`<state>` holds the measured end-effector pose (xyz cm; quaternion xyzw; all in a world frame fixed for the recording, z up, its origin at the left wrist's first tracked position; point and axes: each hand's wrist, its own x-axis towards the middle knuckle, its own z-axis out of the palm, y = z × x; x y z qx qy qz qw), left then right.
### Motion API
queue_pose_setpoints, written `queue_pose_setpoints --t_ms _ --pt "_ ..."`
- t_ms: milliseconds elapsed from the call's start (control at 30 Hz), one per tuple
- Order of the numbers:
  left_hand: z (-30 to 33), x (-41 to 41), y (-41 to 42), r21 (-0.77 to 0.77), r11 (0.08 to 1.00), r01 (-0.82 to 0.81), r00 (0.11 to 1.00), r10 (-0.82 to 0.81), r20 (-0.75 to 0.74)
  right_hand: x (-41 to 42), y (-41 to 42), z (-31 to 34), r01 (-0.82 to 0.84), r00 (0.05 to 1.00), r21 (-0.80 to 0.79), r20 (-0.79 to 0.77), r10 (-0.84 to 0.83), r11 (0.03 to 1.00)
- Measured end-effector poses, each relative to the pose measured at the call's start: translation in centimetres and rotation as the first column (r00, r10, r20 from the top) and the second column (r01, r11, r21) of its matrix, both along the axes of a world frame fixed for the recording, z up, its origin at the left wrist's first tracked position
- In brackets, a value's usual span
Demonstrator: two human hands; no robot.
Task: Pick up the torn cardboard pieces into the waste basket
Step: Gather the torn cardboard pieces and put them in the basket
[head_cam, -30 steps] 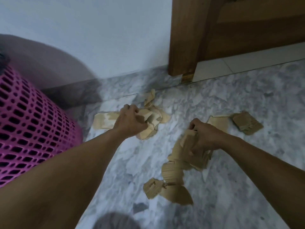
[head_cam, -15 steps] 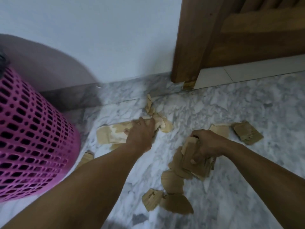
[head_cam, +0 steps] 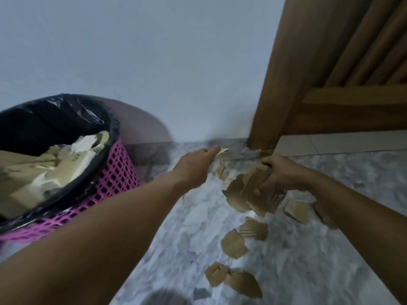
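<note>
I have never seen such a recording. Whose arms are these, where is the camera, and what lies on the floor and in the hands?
No machine is here: a person wears one camera on the head, looking down at both bare arms. The left hand pinches a small cardboard scrap. The right hand grips a bunch of torn cardboard pieces. More loose pieces lie on the grey marble floor. At the left stands a pink waste basket with a black liner; cardboard is already inside. A wooden door frame stands behind.
</note>
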<state>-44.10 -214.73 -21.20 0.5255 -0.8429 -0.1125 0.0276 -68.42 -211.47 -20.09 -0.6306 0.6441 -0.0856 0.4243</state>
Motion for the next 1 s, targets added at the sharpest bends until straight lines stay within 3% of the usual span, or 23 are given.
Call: queue_pose_setpoints --t_ms 133,267,367,600,800,933,1000 --pt "7.9 2.3 -0.7 -0.071 0.996 -0.047 0.999 0.046 -0.015 3.5 -2.6 7.0 -0.056 0.998 -0.096 -0.024 0.054 0.994" --pt "16.4 7.0 -0.4 -0.173 0.967 -0.185 0.976 0.159 -0.15 8.7 -4.7 14.8 -0.146 0.986 -0.25 -0.116 0.12 0.957" --pt "21.6 11.8 0.4 -0.208 0.93 -0.302 0.935 0.247 -0.256 13.3 -5.6 20.2 -0.152 0.988 -0.303 -0.052 0.143 0.941" --pt "25.3 23.3 2.5 -0.215 0.842 -0.494 0.85 0.416 -0.322 25.1 -6.6 26.4 -0.201 0.977 -0.34 0.003 0.215 0.919" --pt "18.8 29.2 4.1 -0.262 0.855 -0.447 0.894 0.421 -0.151 34.0 -6.6 24.4 -0.189 0.98 -0.364 -0.01 0.199 0.912" --pt "13.3 30.7 6.2 0.099 0.839 -0.534 0.839 0.513 0.18 37.4 -5.4 18.7 -0.195 0.981 -0.266 -0.043 0.19 0.944" --pt "11.5 31.2 6.9 0.229 0.797 -0.558 0.826 0.509 0.241 38.1 -5.0 16.3 -0.234 0.969 -0.259 -0.141 0.203 0.937"
